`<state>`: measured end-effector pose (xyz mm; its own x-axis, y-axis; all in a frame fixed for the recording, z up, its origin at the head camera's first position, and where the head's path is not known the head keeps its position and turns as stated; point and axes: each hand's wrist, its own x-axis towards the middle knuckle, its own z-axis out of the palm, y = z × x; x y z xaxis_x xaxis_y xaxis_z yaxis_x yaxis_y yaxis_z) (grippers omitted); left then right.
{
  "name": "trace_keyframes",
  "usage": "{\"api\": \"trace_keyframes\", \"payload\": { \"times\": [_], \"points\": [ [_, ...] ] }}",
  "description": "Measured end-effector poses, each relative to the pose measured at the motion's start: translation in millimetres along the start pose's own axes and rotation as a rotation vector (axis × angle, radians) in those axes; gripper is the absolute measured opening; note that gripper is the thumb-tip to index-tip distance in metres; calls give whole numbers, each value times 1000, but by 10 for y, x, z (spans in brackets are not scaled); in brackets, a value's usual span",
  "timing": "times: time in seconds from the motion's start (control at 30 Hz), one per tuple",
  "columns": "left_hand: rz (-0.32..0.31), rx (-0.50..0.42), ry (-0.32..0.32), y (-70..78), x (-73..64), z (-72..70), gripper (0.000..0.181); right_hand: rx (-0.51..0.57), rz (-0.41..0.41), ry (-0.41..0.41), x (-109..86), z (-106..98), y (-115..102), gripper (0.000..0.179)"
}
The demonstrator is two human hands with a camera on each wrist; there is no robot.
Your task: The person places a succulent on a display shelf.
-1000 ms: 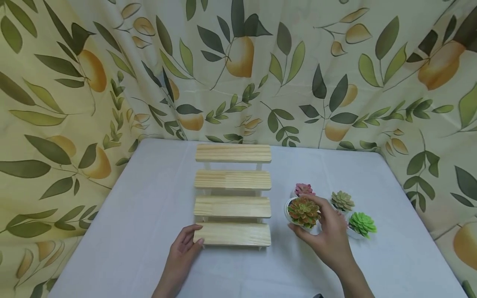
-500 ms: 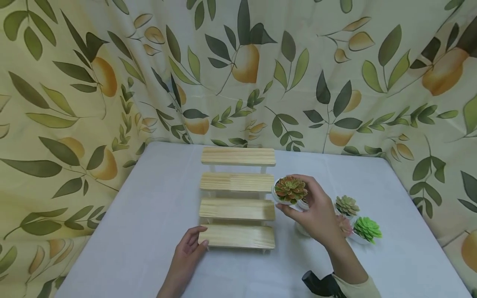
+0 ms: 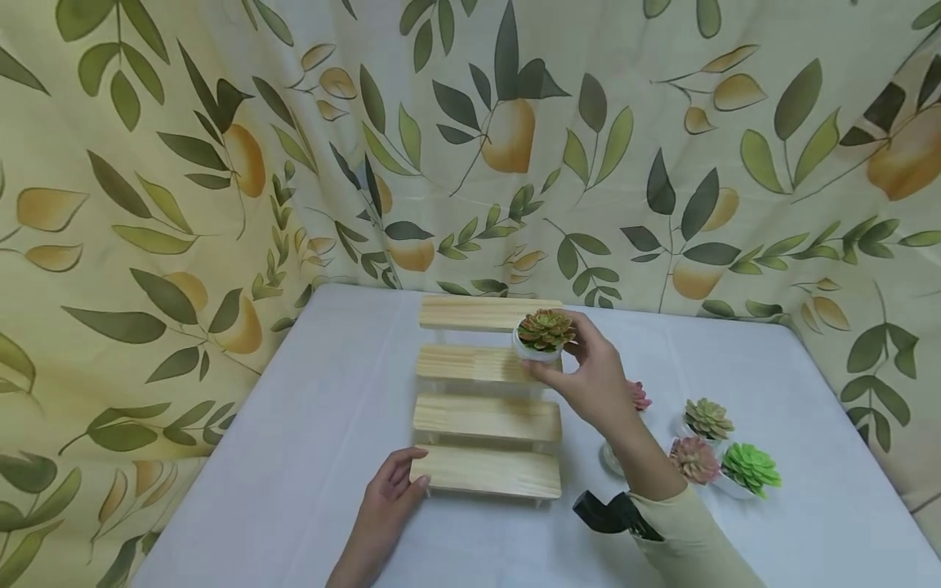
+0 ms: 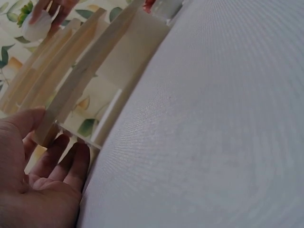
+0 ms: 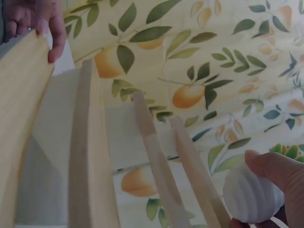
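Observation:
A four-step wooden display stand [image 3: 487,419] with pale boards stands on the white table. My left hand [image 3: 391,498] holds the left end of its lowest board; in the left wrist view the thumb lies on the board [image 4: 71,88] and the other fingers curl beneath. My right hand [image 3: 588,371] grips a potted succulent [image 3: 546,331] with reddish-green leaves. Its white ribbed pot [image 5: 249,194] is between thumb and fingers in the right wrist view. The pot is held up over the right end of the upper boards, overlapping the top two in the head view.
Right of the stand sit more potted succulents: a bright green one [image 3: 751,468], a dusty pink one [image 3: 694,460], a grey-green one [image 3: 708,419] and a red-pink one [image 3: 638,395] partly behind the right arm. A leaf-and-fruit patterned curtain [image 3: 470,163] hangs behind the table.
My right hand has carried the reddish-green succulent up and left, from beside the stand to over its upper boards. The left hand keeps its hold. The whole head view has shifted slightly.

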<state>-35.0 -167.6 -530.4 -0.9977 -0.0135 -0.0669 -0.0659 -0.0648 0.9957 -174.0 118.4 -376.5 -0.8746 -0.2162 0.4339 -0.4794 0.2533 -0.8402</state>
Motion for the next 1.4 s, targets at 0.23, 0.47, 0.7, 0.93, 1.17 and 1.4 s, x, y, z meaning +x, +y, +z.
{"api": "trace_keyframes", "payload": {
  "times": [0.23, 0.47, 0.7, 0.93, 1.17, 1.4],
  "points": [
    [-18, 6, -4, 1, 37, 25, 49, -71, -44, 0, 242, 39, -129, 68],
    [7, 0, 1, 7, 18, 4, 45, 22, 43, -150, 617, 223, -159, 72],
    [-4, 22, 12, 7, 14, -16, 46, 98, 109, -294, 853, 453, -214, 68],
    [19, -2, -9, -1, 22, -8, 45, 52, 140, -288, 934, 566, -203, 68],
    [28, -16, -24, 7, 19, -3, 47, 55, 133, -287, 917, 596, -162, 69],
    [27, -32, -30, 17, 13, -13, 45, 73, 132, -285, 907, 628, -157, 71]
  ]
}}
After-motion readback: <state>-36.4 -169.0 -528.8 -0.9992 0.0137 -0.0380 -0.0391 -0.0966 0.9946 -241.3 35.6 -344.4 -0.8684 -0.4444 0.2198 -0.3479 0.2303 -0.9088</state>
